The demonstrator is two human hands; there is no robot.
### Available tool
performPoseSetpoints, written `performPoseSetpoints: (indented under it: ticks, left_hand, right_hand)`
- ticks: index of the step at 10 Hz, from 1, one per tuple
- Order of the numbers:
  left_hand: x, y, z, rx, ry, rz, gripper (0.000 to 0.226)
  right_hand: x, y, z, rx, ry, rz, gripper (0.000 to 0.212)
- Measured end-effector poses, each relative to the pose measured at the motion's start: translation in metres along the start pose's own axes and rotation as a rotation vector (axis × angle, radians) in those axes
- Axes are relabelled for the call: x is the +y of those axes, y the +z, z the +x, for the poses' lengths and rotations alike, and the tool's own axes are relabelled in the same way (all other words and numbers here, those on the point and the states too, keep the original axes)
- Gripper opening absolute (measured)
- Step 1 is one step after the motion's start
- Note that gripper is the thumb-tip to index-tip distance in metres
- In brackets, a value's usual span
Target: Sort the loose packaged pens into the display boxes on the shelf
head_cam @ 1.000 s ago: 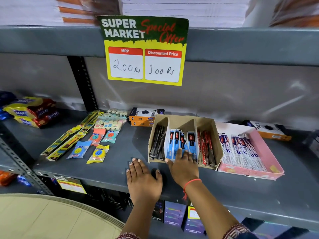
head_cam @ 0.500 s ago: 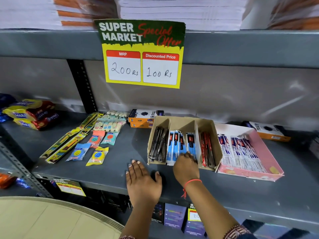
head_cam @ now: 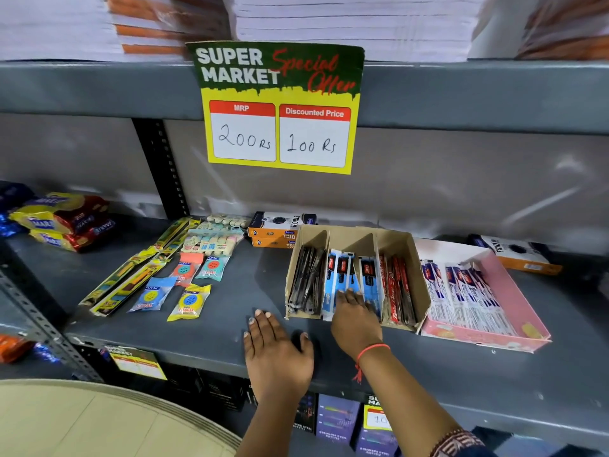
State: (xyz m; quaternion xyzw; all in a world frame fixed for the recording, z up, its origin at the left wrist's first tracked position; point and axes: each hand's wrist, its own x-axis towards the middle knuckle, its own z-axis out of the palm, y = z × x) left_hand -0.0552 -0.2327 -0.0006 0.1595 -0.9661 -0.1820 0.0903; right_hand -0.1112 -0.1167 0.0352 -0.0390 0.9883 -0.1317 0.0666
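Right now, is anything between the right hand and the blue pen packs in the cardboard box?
Nothing visible: the right hand already rests its fingers on the blue pen packs in the cardboard box's middle compartment.

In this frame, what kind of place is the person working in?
Most likely a supermarket or general store aisle. A "Super Market Special Offer" price sign hangs on a grey metal shelf, with packaged pens in a cardboard display box and biscuit packs nearby.
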Motion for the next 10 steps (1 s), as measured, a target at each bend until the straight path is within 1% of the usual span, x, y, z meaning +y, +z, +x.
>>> performPoseSetpoints:
  ticks: [1,2,3,4,5,6,7,8,9,10]
  left_hand:
    - [0.000,0.000,0.000,0.019,-0.002,0.011,0.092]
    - [0.002,-0.004,-0.002,-0.047,0.000,0.031,0.096]
    - [0.002,-0.008,-0.002,-0.036,-0.016,0.042,0.092]
    - [-0.001,-0.002,0.001,-0.073,0.001,0.080,0.077]
    - [-0.002,-0.001,0.001,-0.072,0.010,0.089,0.075]
    - [-0.001,-0.002,0.000,-0.096,-0.004,0.037,0.080]
    - [0.000,-0.001,-0.001,-0.071,0.004,0.029,0.087]
    - [-0.001,-0.003,0.000,-0.061,0.003,0.048,0.085]
    - [-0.002,0.002,-0.002,-0.024,0.001,-0.001,0.083]
    - [0.000,-0.002,-0.003,-0.017,-0.011,0.046,0.081]
  right_hand:
    - [0.003,0.002,0.003,-0.012,0.054,0.012,0.055]
    - [0.003,0.002,0.003,0.008,0.028,0.017,0.053]
    - [0.003,0.002,0.003,0.057,0.005,0.002,0.053]
    - [0.003,0.003,0.006,0.043,0.025,0.027,0.054]
    - [0.004,0.005,0.011,0.024,0.024,0.037,0.056]
    - [0.008,0.004,0.010,0.039,0.009,0.043,0.056]
    - [0.008,0.004,0.000,0.108,-0.035,0.052,0.056]
    - [0.002,0.006,-0.018,0.156,-0.084,0.074,0.053]
    - [0.005,0.012,-0.039,0.381,-0.138,-0.010,0.047]
    - [0.015,0.012,-0.058,0.381,-0.143,-0.066,0.051]
